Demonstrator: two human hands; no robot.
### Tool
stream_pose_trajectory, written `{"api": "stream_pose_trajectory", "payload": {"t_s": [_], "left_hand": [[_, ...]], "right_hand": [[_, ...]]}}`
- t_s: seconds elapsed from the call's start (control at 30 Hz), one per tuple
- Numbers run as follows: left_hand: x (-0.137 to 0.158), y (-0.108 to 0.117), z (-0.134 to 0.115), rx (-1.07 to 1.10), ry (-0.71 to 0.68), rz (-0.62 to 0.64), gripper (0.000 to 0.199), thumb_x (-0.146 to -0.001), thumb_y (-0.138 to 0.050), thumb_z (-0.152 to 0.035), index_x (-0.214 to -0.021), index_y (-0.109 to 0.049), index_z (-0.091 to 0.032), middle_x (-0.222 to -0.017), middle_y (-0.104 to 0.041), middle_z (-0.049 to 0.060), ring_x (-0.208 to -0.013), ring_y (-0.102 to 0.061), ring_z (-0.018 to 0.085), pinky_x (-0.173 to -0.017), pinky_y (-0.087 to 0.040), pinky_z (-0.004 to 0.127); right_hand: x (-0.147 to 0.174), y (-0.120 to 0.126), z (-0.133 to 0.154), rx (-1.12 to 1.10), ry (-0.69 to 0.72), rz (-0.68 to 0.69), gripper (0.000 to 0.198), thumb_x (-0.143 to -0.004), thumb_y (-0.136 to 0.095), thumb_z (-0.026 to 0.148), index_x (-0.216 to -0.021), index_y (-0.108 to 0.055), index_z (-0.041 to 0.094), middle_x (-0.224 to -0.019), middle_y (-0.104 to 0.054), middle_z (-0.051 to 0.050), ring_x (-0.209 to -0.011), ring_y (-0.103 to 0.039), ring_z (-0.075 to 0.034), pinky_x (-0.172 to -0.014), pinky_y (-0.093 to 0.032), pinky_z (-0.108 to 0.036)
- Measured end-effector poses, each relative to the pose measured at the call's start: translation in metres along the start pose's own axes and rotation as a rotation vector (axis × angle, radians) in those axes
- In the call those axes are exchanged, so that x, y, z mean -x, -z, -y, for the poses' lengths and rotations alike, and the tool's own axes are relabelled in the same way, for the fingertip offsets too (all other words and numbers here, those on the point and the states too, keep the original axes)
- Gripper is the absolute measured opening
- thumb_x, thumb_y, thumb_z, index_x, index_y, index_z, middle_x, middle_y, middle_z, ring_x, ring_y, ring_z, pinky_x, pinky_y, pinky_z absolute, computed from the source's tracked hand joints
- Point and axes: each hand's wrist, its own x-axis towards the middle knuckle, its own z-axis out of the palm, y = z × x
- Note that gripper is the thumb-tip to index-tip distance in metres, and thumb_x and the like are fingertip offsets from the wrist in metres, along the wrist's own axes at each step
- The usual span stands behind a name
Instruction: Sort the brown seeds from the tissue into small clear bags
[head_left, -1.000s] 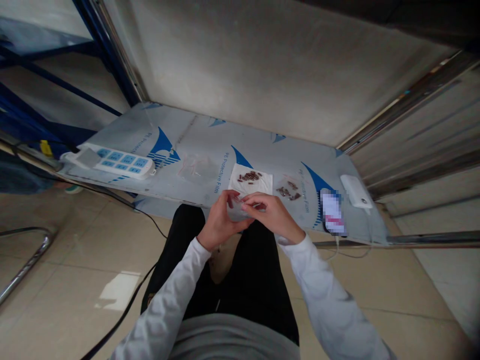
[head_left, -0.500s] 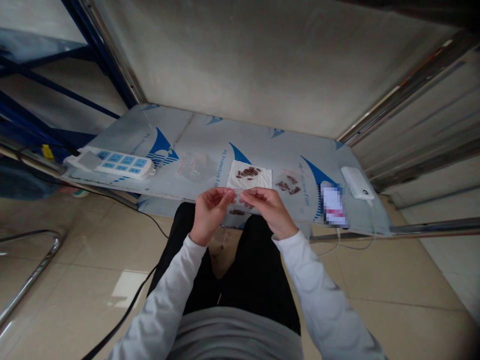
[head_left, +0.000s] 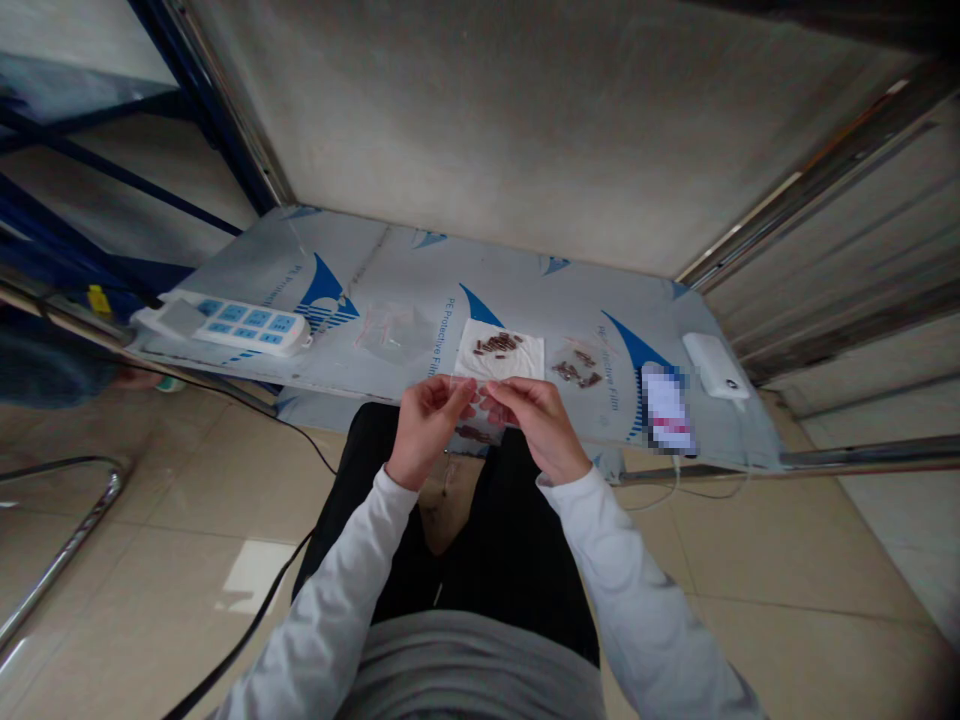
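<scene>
My left hand (head_left: 429,420) and my right hand (head_left: 534,415) are close together over the near edge of the bench. Both are closed in a pinch on the top of a small clear plastic bag (head_left: 474,434). Small dark brown pieces show in the bag, which hangs below my fingers. Just beyond my hands, a white cloth or tissue (head_left: 519,362) carries a pile of small brown pieces (head_left: 498,344). To its right lies another clear bag with brown pieces (head_left: 577,370) in it. My fingers partly hide the held bag.
A film-covered metal bench (head_left: 480,270) spans the view. At left are a power strip (head_left: 247,325) and clear plastic bags (head_left: 394,328). At right lie a blurred-out phone (head_left: 667,408) and a white power bank (head_left: 712,365) with cables. Another person's sleeve (head_left: 52,365) shows far left.
My hands have shifted very slightly, still pinching the bag. The brown pieces in the hanging bag look tilted differently. At far left the other person's sleeve has moved a little to the right.
</scene>
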Motion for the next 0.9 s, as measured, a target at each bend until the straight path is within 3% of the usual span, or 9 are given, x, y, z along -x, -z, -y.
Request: {"api": "stream_pose_trajectory", "payload": {"t_s": [0.17,0.37,0.53,0.67,0.83,0.9], "left_hand": [[0.001,0.001,0.003,-0.024,0.066,0.097,0.027,-0.069,-0.073,-0.038,-0.079,-0.071,-0.013,-0.076,-0.072,0.005,-0.061,-0.062,0.011,-0.059,-0.05,0.022],[0.005,-0.007,0.012,-0.181,-0.121,0.07,0.022,-0.072,-0.072,-0.035,-0.079,-0.069,-0.014,-0.077,-0.071,0.005,-0.07,-0.066,0.015,-0.068,-0.052,0.026],[0.007,-0.012,0.015,-0.105,-0.064,0.176,0.025,-0.08,-0.063,-0.038,-0.08,-0.071,-0.015,-0.078,-0.073,0.006,-0.071,-0.067,0.017,-0.07,-0.053,0.028],[0.006,-0.014,0.011,-0.207,-0.09,0.15,0.028,-0.08,-0.062,-0.04,-0.075,-0.072,-0.015,-0.073,-0.073,0.005,-0.068,-0.067,0.018,-0.068,-0.052,0.028],[0.001,-0.01,0.011,-0.166,-0.06,0.321,0.047,-0.091,-0.042,-0.047,-0.081,-0.073,-0.013,-0.078,-0.073,0.007,-0.075,-0.067,0.019,-0.076,-0.051,0.03],[-0.011,0.004,0.015,-0.238,-0.089,0.238,0.05,-0.091,-0.039,-0.049,-0.09,-0.072,-0.012,-0.087,-0.074,0.009,-0.078,-0.068,0.019,-0.077,-0.051,0.03]], "right_hand": [[0.007,0.004,-0.003,0.209,0.152,0.005,0.031,-0.076,-0.066,0.047,-0.07,-0.066,0.017,-0.065,-0.066,-0.002,-0.055,-0.058,-0.013,-0.052,-0.047,-0.024],[0.018,0.013,-0.008,0.249,0.172,-0.029,0.033,-0.082,-0.06,0.049,-0.077,-0.067,0.017,-0.067,-0.066,-0.003,-0.06,-0.061,-0.015,-0.056,-0.048,-0.025],[0.024,0.023,-0.01,0.362,0.25,-0.149,0.028,-0.082,-0.061,0.043,-0.072,-0.066,0.017,-0.066,-0.066,-0.003,-0.061,-0.06,-0.015,-0.061,-0.049,-0.026],[0.028,0.028,-0.011,0.178,0.176,-0.069,0.026,-0.079,-0.066,0.043,-0.082,-0.069,0.018,-0.079,-0.072,-0.005,-0.069,-0.065,-0.017,-0.064,-0.053,-0.027],[0.028,0.043,0.001,0.049,0.075,-0.057,0.029,-0.073,-0.072,0.042,-0.087,-0.074,0.017,-0.076,-0.073,-0.006,-0.06,-0.064,-0.015,-0.056,-0.052,-0.026],[0.017,0.06,0.006,0.051,0.06,-0.115,0.031,-0.07,-0.074,0.043,-0.087,-0.075,0.017,-0.08,-0.074,-0.007,-0.059,-0.063,-0.015,-0.054,-0.052,-0.026]]}}
